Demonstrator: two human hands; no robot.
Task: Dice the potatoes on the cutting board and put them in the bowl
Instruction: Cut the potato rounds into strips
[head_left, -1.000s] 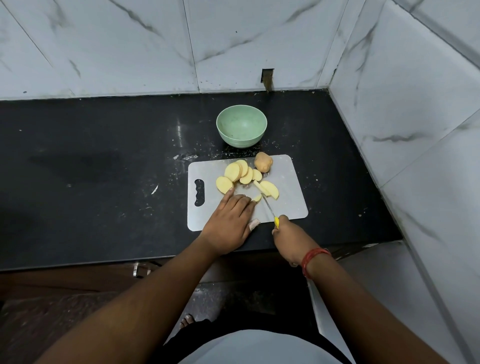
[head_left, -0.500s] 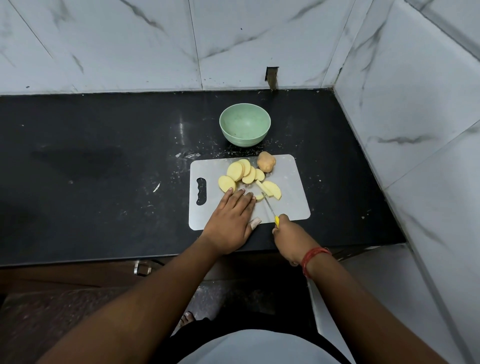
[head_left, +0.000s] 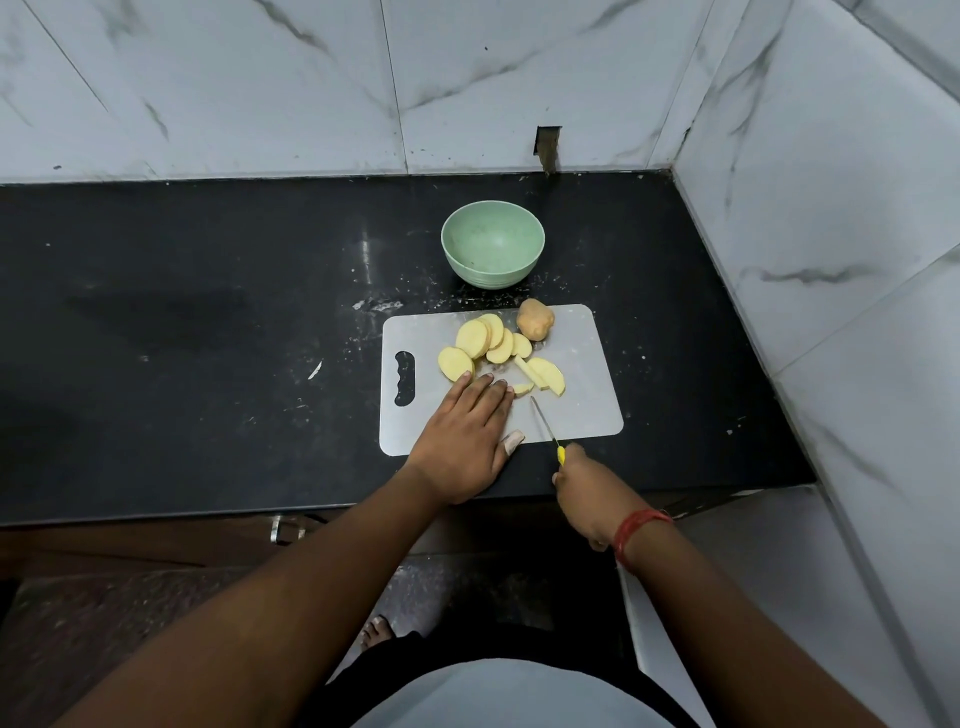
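A home kitchen: a black stone worktop (head_left: 208, 312) runs into a corner of white marble-look wall tiles (head_left: 260, 78). Just beyond the fingers (head_left: 483, 384) lie potato slices (head_left: 485, 340) on a cutting board (head_left: 587, 405), with a green bowl (head_left: 492, 250) farther past them.

1 green bowl (head_left: 492, 244), beyond both hands. 1 white cutting board (head_left: 582, 410) under the left hand's fingers. 1 whole unpeeled potato (head_left: 535, 319), far side of the board, past the right hand. Approx 5 round potato slices (head_left: 471, 339) overlapping just ahead of the left hand (head_left: 465, 441); approx 3 cut strips/half pcs (head_left: 545, 374) btwn the hands' reach, exact no. hard to tell. 1 knife (head_left: 544, 423), yellow handle, in the right hand (head_left: 587, 488). 2 hands.
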